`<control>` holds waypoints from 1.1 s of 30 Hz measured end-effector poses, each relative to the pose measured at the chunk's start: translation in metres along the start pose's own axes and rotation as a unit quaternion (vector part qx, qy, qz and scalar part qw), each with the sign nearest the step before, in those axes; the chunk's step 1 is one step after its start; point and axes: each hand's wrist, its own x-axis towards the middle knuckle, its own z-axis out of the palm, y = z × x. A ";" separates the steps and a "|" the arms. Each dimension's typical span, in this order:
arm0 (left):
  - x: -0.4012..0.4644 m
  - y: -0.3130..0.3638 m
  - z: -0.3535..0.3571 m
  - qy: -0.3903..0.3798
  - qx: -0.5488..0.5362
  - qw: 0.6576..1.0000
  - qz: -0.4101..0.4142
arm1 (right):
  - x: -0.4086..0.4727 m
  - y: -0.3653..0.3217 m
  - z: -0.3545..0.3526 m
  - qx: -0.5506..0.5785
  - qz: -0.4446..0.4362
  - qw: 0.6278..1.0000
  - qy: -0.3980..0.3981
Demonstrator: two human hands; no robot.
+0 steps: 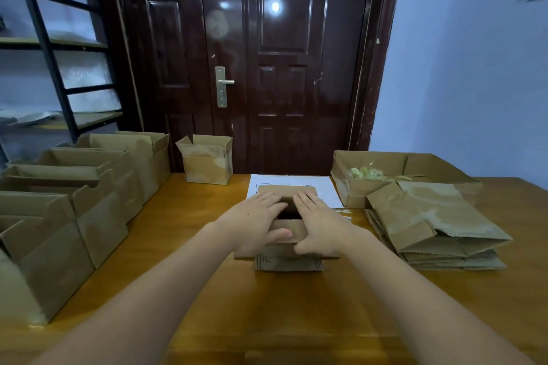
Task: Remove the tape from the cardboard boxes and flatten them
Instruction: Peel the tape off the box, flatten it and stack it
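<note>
A small cardboard box point(289, 258) lies in the middle of the wooden table point(184, 249), its flaps spread and a dark opening showing between my hands. My left hand point(255, 218) lies flat on the box's left side with fingers straight, the thumb on the near flap. My right hand point(318, 221) lies flat on the right side in the same way. A stack of flattened boxes point(436, 225) sits to the right. Several upright open boxes point(74, 201) stand along the left edge, and one more open box point(207, 161) stands at the back.
A shallow cardboard tray point(385, 169) at the back right holds crumpled yellowish tape point(367, 173). A white sheet of paper point(296, 184) lies under the far side of the box. Behind the table are a dark door point(281, 53) and a metal shelf point(53, 68) on the left.
</note>
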 end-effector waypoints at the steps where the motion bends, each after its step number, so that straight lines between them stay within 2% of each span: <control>1: 0.001 0.004 -0.003 0.003 0.027 0.999 0.038 | 0.000 0.000 -0.001 0.001 0.000 1.000 -0.001; 4: -0.001 0.010 -0.012 -0.014 0.064 0.994 0.086 | 0.000 -0.001 0.000 0.000 0.003 1.000 0.000; 6: -0.007 0.006 -0.017 0.016 0.081 0.993 0.086 | -0.001 0.000 0.002 -0.004 0.004 1.000 0.003; 9: -0.020 -0.009 -0.024 0.084 0.114 0.988 0.064 | -0.001 0.000 0.002 -0.006 0.008 1.000 0.007; 11: -0.030 -0.016 -0.023 0.110 0.123 0.986 0.017 | -0.001 0.000 0.003 -0.006 0.009 1.000 0.010; 14: -0.046 -0.019 -0.011 0.089 0.131 0.986 -0.046 | -0.002 -0.001 0.004 -0.005 0.011 1.000 0.015; 19: -0.035 -0.009 0.002 0.089 0.042 0.986 -0.133 | -0.004 -0.002 0.004 -0.004 0.002 1.000 0.014; 21: -0.020 -0.005 -0.001 0.082 0.025 0.986 -0.146 | -0.006 -0.002 0.003 -0.008 -0.008 1.000 0.012; 26: -0.004 -0.004 0.011 -0.012 -0.032 0.984 -0.175 | -0.011 -0.001 -0.001 -0.033 -0.023 0.999 0.023; 29: -0.005 -0.002 0.018 -0.012 -0.045 0.981 -0.190 | -0.010 -0.010 -0.007 -0.107 -0.062 0.992 0.031; 33: -0.005 -0.001 0.024 -0.001 -0.040 0.978 -0.203 | -0.009 -0.029 -0.016 -0.101 -0.074 0.992 0.022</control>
